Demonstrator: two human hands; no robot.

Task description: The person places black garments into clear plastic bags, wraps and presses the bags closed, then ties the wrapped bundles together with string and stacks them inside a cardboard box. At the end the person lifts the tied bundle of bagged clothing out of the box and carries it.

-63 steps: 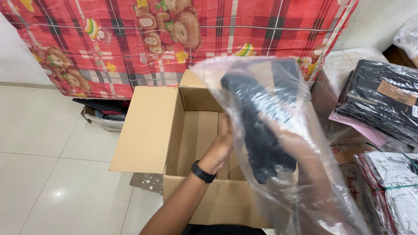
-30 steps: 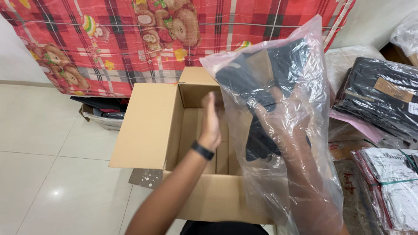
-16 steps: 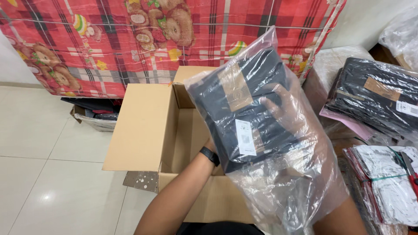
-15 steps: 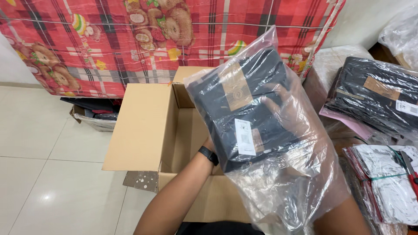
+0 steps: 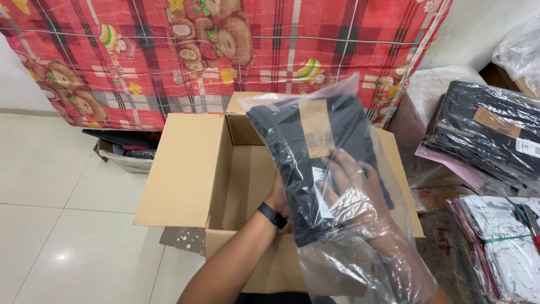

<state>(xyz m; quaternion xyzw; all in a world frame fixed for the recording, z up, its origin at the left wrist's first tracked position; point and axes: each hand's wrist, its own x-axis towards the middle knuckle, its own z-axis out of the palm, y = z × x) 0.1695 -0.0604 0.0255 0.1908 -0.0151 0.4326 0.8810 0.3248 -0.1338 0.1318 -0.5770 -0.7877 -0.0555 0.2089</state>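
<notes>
Garment bag: one clear plastic bag with one folded dark garment inside, bearing a brown card tag and a white label; it is held tilted above the right part of the open box, centre of the scene.
Far backdrop: one red plaid cloth with teddy bear and ball prints, hung across the far side from left to centre right.
Floor, left: pale glossy tiles.
Small container, far left: one low tray under the cloth's edge, holding dark items I cannot make out.
Cardboard box: one brown carton, flaps open, left flap spread flat; the part of its inside that shows is bare cardboard, the rest hidden by the bag.
Left hand: one, with a black band on the wrist, reaching in behind the bag's near left edge; the fingers are hidden, so I cannot tell how it grips.
Right hand: one, pushed up inside the bag's open end, fingers spread flat against the garment, seen through the film.
Far right: one stack of dark bagged garments resting on a wrapped bundle.
Near right: one pile of white bagged garments, low at the frame edge.
</notes>
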